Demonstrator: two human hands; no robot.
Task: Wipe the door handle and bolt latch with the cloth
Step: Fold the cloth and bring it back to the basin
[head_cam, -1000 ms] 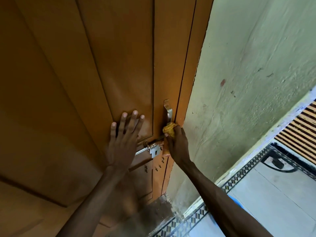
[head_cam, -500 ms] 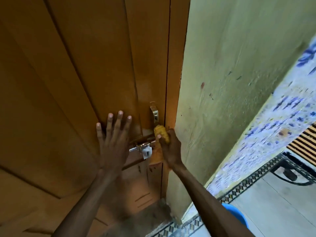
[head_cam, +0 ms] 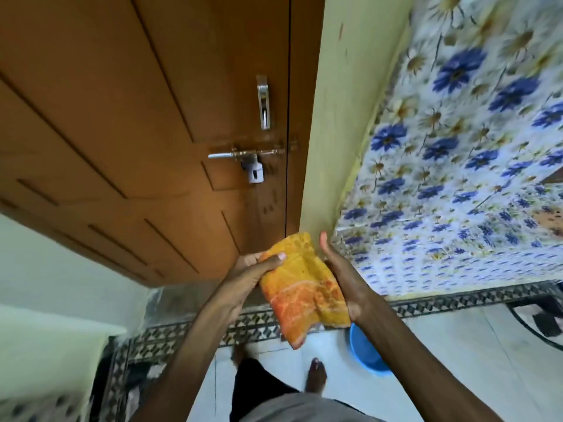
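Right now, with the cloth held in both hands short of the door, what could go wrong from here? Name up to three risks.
1. The cloth could slip: only the left hand visibly pinches it, the right hand rests against it, and a corner dangles.
2. A bare foot stands near the basin; a step could tip it.
3. The cloth might snag on the hasp hanging from the latch.

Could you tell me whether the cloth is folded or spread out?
Folded. The cloth forms a compact oblong pad with doubled layers at its lower corner, pinched by the left hand and touching the right hand.
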